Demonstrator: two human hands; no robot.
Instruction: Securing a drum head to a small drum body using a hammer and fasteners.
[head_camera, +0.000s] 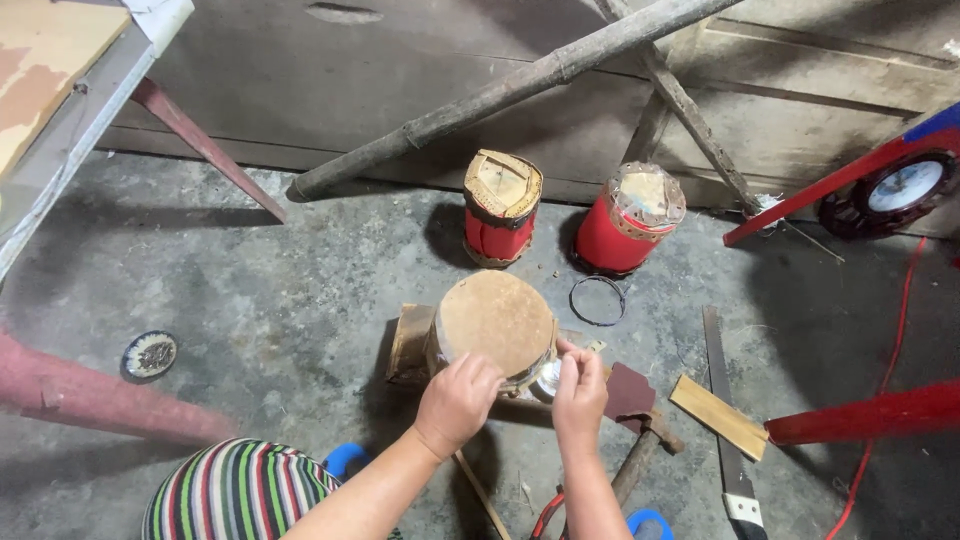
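Inspecting from afar, I note my left hand (457, 400) gripping the rim of the skin-topped drum (496, 322) on a wooden block (410, 343); right hand (579, 391) pinches something small beside it.

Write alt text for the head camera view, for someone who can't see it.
Seen from above, a person's left hand and right hand work at the near edge of a small round drum with a tan skin top, set on a concrete floor. Two red drums stand behind it; a hammer and a saw lie to the right.
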